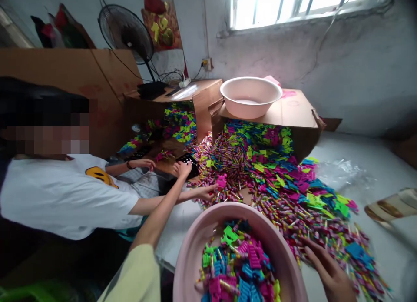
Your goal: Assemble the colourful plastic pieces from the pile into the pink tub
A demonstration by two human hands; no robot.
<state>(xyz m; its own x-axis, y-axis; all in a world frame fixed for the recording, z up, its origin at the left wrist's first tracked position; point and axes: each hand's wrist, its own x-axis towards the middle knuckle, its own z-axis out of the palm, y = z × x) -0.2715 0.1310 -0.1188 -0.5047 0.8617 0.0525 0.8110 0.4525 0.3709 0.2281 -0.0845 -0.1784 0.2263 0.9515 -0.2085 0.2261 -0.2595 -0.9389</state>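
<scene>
My left hand [183,168] reaches out from a pale yellow sleeve and closes its fingers at the edge of a flat black tray [194,170] with white bits on it. Above a spread of small striped sticks [276,210], my right hand [329,267] has its fingers apart and appears to hold nothing. Between my arms stands a pink basin [192,245]. Inside it lie striped sticks and notched plastic pieces [252,254] in pink, blue, green and yellow.
At left sits a co-worker in a white T-shirt [65,193]; one hand [208,192] holds a pink plastic piece [222,180]. Another basin [250,97] rests on a cardboard box [296,108] spilling coloured pieces. A fan [125,34], clear plastic bag [345,174] and tape roll [392,206] surround the pile.
</scene>
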